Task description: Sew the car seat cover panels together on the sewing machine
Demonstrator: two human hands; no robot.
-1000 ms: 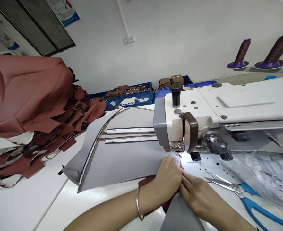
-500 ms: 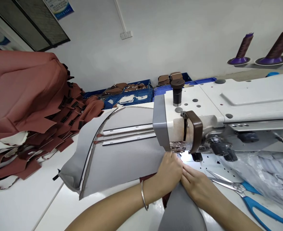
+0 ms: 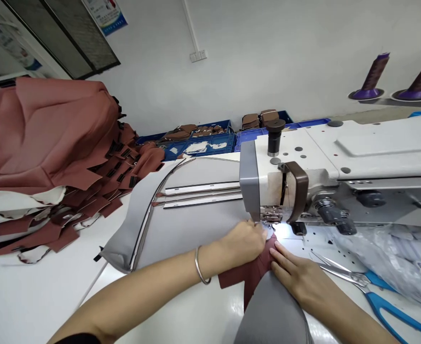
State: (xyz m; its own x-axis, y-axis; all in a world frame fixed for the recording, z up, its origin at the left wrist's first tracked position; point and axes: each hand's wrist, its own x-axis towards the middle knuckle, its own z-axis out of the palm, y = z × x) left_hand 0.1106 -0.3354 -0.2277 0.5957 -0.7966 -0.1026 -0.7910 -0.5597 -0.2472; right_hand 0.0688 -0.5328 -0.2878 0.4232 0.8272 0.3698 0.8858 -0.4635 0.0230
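Below the needle area of a white sewing machine (image 3: 253,172), my left hand (image 3: 248,241) is closed, its fingertips pinching the edge of the grey-backed fabric (image 3: 203,224). My right hand (image 3: 298,277) lies with fingers stretched out on a reddish-brown part (image 3: 262,260) of the material, just in front of the presser foot. A grey flap (image 3: 275,310) of the work hangs toward me under the right hand. White strips (image 3: 203,188) with dark edges run across the grey side, left of the machine head. The needle tip is hard to make out.
Blue-handled scissors (image 3: 366,282) lie on the right, beside a clear plastic bag (image 3: 400,258) of white pieces. Reddish-brown covers (image 3: 53,134) are heaped on the left. Blue crates (image 3: 199,148) with brown pieces stand behind; thread cones (image 3: 375,74) stand at back right.
My left hand has drawn away from the right hand, to the left, uncovering reddish-brown material between them. The right hand's fingers now lie flatter and apart from it. The view has shifted slightly left.
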